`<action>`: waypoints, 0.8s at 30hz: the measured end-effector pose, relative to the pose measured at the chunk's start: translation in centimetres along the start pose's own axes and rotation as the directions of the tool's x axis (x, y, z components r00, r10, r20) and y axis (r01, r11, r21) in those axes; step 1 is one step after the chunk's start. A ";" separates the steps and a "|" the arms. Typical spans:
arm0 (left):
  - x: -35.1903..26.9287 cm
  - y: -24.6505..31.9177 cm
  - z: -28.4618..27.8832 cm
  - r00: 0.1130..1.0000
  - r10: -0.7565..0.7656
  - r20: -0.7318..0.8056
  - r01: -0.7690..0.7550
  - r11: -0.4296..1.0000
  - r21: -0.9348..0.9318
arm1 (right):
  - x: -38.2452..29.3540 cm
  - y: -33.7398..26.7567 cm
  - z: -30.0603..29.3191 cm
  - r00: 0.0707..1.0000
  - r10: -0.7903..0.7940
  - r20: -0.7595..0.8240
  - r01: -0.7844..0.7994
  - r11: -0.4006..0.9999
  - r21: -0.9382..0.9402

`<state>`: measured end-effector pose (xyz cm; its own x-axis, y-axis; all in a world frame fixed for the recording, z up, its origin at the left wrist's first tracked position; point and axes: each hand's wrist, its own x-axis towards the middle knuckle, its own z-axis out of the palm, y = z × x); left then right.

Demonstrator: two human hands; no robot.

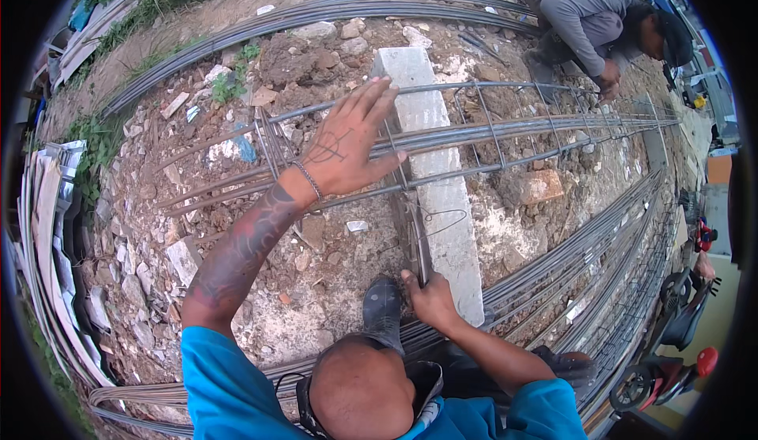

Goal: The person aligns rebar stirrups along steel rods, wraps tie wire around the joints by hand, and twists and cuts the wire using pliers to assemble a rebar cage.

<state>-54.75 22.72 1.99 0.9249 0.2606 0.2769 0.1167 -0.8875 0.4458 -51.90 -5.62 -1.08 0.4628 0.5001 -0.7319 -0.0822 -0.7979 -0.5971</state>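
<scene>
My left hand (346,138) lies with spread fingers over a long rebar cage (503,120). Its fingertips reach the far bar, and the thumb lies over the middle bars. The palm side is hidden. Below the cage, my right hand (435,301) grips the handles of what look like tying pincers (419,242), pointing up at the near bar (491,170). Their jaws meet the bar by a stirrup (395,153); how far they are closed is unclear. A thin bent tie wire (447,221) sticks out beside them. A concrete block beam (453,233) lies under the cage.
A co-worker (586,25) in grey crouches at the cage's far right end. Rebar bundles (331,11) stretch along the back, with more bars (586,250) at the right. Rubble (139,286) covers the ground. Metal sheets (50,250) lie left; a motorbike (663,375) stands right.
</scene>
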 end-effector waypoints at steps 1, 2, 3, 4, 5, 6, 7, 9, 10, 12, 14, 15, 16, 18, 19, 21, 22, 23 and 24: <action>1.1 -2.9 1.6 0.992 -0.094 -0.089 0.107 0.982 0.154 | 1.2 1.1 1.1 0.988 -0.130 -0.080 0.121 0.987 -0.109; 2.3 -3.3 2.4 0.992 -0.092 -0.090 0.105 0.982 0.155 | 2.3 2.9 2.0 0.973 -0.182 -0.144 0.176 0.983 -0.055; 2.8 -3.5 3.0 0.983 -0.184 0.019 0.177 0.967 0.185 | 2.4 2.9 2.7 0.975 -0.180 -0.127 0.175 0.983 -0.051; 3.2 -3.9 3.7 0.957 -0.260 0.127 0.231 0.951 0.206 | 2.4 2.6 3.7 0.961 -0.203 -0.185 0.196 0.979 -0.057; 3.3 -4.5 4.4 0.957 -0.257 0.135 0.228 0.953 0.199 | 2.4 2.4 4.5 0.943 -0.226 -0.243 0.216 0.974 -0.066; 3.4 -4.9 4.5 0.971 -0.220 0.096 0.195 0.955 0.222 | 2.9 2.6 5.2 0.960 -0.165 -0.226 0.146 0.984 -0.097; 3.4 -5.2 4.8 0.982 -0.181 0.055 0.163 0.956 0.245 | 2.9 2.7 5.6 0.961 -0.159 -0.228 0.141 0.985 -0.095; 3.2 -5.2 5.2 0.965 -0.239 0.105 0.205 0.943 0.261 | 3.0 2.8 6.1 0.941 -0.173 -0.292 0.156 0.984 -0.082; 3.2 -5.3 5.3 0.972 -0.216 0.099 0.186 0.951 0.247 | 3.0 3.1 5.9 0.951 -0.176 -0.254 0.171 0.984 -0.044; 3.2 -5.5 5.4 0.977 -0.192 0.088 0.168 0.959 0.228 | 2.9 2.8 5.2 0.949 -0.202 -0.241 0.192 0.979 -0.065; 3.0 -5.5 5.4 0.976 -0.198 0.088 0.171 0.954 0.246 | 2.1 2.2 4.5 0.947 -0.224 -0.232 0.208 0.974 -0.091; 3.0 -5.6 5.3 0.976 -0.203 0.084 0.174 0.949 0.262 | 1.7 1.8 4.3 0.959 -0.193 -0.205 0.178 0.980 -0.091; 3.0 -5.8 5.5 0.972 -0.213 0.103 0.181 0.949 0.258 | 1.4 1.5 4.1 0.970 -0.162 -0.178 0.148 0.985 -0.092; 3.0 -5.9 5.6 0.976 -0.204 0.080 0.178 0.951 0.252 | 1.0 0.8 3.2 0.985 -0.123 -0.124 0.108 0.987 -0.122; 3.0 -5.9 5.7 0.979 -0.192 0.067 0.171 0.955 0.244 | 0.8 0.5 2.7 0.995 -0.073 -0.070 0.061 0.987 -0.149; 3.0 -6.0 5.9 0.981 -0.185 0.055 0.167 0.955 0.244 | 0.0 -0.2 1.7 0.989 -0.125 -0.078 0.109 0.975 -0.192; 2.9 -5.9 5.7 0.983 -0.178 0.050 0.160 0.956 0.248 | -0.6 -0.7 1.3 0.981 -0.176 -0.080 0.154 0.962 -0.227; 2.8 -5.5 5.7 0.983 -0.176 0.054 0.157 0.956 0.247 | -1.2 -1.4 0.4 0.982 -0.172 -0.081 0.150 0.963 -0.224; 3.3 -4.1 5.5 0.994 -0.107 -0.025 0.109 0.940 0.322 | -1.6 -2.3 -1.2 0.984 -0.158 -0.079 0.120 0.925 -0.361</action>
<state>-50.22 25.10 -3.58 0.8977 0.3636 0.2488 0.3274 -0.9284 0.1754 -51.37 -5.05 1.87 0.5385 0.5919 -0.5997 0.2983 -0.7995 -0.5213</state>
